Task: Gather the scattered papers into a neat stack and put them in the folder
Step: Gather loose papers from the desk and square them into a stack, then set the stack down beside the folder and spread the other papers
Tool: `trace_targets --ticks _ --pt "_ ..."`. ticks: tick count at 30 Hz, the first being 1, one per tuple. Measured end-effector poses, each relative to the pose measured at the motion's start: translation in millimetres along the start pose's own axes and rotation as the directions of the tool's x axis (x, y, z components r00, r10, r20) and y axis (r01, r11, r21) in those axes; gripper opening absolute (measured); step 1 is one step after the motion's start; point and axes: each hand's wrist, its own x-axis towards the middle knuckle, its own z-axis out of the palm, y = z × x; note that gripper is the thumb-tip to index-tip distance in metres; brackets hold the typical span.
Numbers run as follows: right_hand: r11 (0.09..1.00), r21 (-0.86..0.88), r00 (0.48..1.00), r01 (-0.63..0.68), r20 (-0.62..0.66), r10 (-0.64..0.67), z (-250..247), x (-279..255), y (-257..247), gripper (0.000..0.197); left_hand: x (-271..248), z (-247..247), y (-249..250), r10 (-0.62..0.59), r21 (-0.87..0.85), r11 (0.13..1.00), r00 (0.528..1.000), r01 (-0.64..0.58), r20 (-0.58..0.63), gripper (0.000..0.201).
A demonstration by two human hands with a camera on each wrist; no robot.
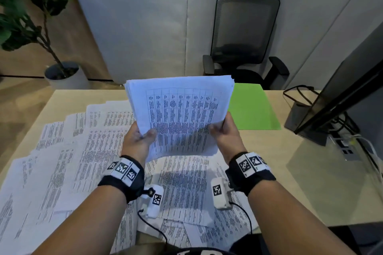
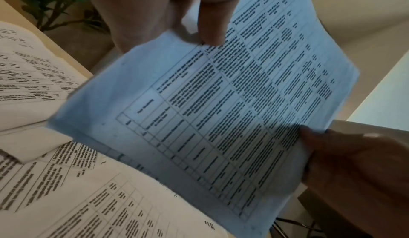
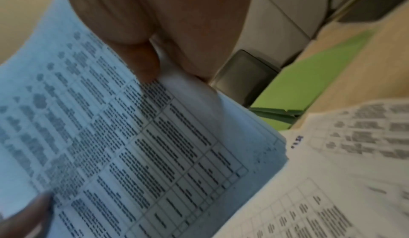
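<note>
Stack (image 1: 178,114) up off the desk (image 1: 290,151), pinched at both side edges by left hand (image 1: 137,141) and right hand (image 1: 224,133), probably to square the sheets before the green folder (image 1: 255,109).

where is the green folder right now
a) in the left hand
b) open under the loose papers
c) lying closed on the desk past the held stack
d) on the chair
c: the green folder lies flat on the desk, behind and right of the stack that the left hand and right hand hold up.
</note>
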Motion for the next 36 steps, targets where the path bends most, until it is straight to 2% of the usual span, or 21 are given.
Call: trace_targets --ticks 3,6,9,12,15,17,18,20,21,22,23,25,28,30,32,34,36 --pt "0.999 -0.022 0.999 -0.032 0.009 0.032 -0.9 -10.2 11.2 0.037 -1.3 -1.6 -17.4 0.002 0.12 0.993 1.0 -0.005 0.021 0.043" --pt "0.96 -0.227 0.983 -0.162 0.052 0.179 -1.6 -26.0 41.1 0.033 -8.5 -0.5 -42.6 -0.095 0.222 0.971 0.995 0.085 0.037 0.046" --pt "0.919 -0.328 0.969 -0.221 0.038 0.246 1.9 -31.4 56.3 0.03 -11.0 9.2 -51.5 -0.082 0.301 0.951 0.996 0.071 0.024 0.044" --pt "0.915 -0.343 0.977 -0.212 -0.098 0.19 -6.6 -19.3 53.2 0.031 -4.3 24.3 -43.4 -0.044 0.303 0.952 0.999 0.037 0.016 0.042" --pt "0.881 -0.414 0.962 -0.23 -0.236 0.141 -38.1 -5.2 50.0 0.034 1.3 41.0 -47.7 -0.06 0.38 0.925 0.994 0.02 0.096 0.045" --pt "0.823 -0.495 0.942 -0.278 -0.307 0.134 -66.8 -2.4 56.5 0.026 4.5 49.6 -62.6 -0.102 0.55 0.835 0.976 -0.021 0.191 0.059" --pt "0.792 -0.516 0.924 -0.326 -0.35 0.152 -82.7 -4.0 62.8 0.026 5.7 52.5 -72.6 -0.139 0.677 0.733 0.962 -0.061 0.237 0.067" --pt "0.737 -0.51 0.874 -0.443 -0.429 0.229 -117.7 -10.7 78.7 0.029 6.0 54.3 -94.9 -0.271 0.893 0.426 0.921 -0.145 0.279 0.084" --pt "0.7 -0.512 0.85 -0.498 -0.45 0.274 -136.9 -15.4 86.8 0.029 5.9 54.3 -106.9 -0.347 0.947 0.268 0.899 -0.176 0.265 0.091" --pt "0.652 -0.525 0.827 -0.547 -0.461 0.322 -156.5 -19.8 95.3 0.029 4.5 54.2 -117.3 -0.417 0.97 0.149 0.878 -0.189 0.236 0.098" --pt "0.6 -0.542 0.804 -0.589 -0.47 0.364 -175.3 -24.2 102.1 0.028 2.7 54.7 -125.6 -0.472 0.98 0.08 0.859 -0.182 0.198 0.102" --pt "0.511 -0.563 0.76 -0.65 -0.499 0.417 -205.7 -30.3 111.0 0.028 -0.6 56.4 -135.7 -0.518 0.988 0.025 0.843 -0.152 0.143 0.105" --pt "0.436 -0.583 0.728 -0.685 -0.525 0.441 -233.1 -35.0 121.0 0.033 -1.4 57.9 -137.8 -0.519 0.991 0.033 0.845 -0.131 0.129 0.104" --pt "0.398 -0.606 0.722 -0.689 -0.531 0.442 -240.8 -36.1 125.4 0.033 -0.3 58.2 -139.3 -0.509 0.991 0.061 0.851 -0.115 0.13 0.104" --pt "0.402 -0.608 0.728 -0.685 -0.55 0.409 -242.8 -35.7 127.9 0.038 -0.5 58.5 -141.6 -0.496 0.992 0.053 0.859 -0.113 0.124 0.105" --pt "0.423 -0.608 0.74 -0.672 -0.56 0.371 -241.8 -36.2 129.0 0.051 -1.4 59.4 -143.8 -0.489 0.992 0.037 0.864 -0.119 0.122 0.106" --pt "0.388 -0.648 0.755 -0.656 -0.566 0.331 -237.2 -36.2 127.8 0.063 -0.5 59.1 -145.8 -0.483 0.993 0.031 0.868 -0.117 0.117 0.106"
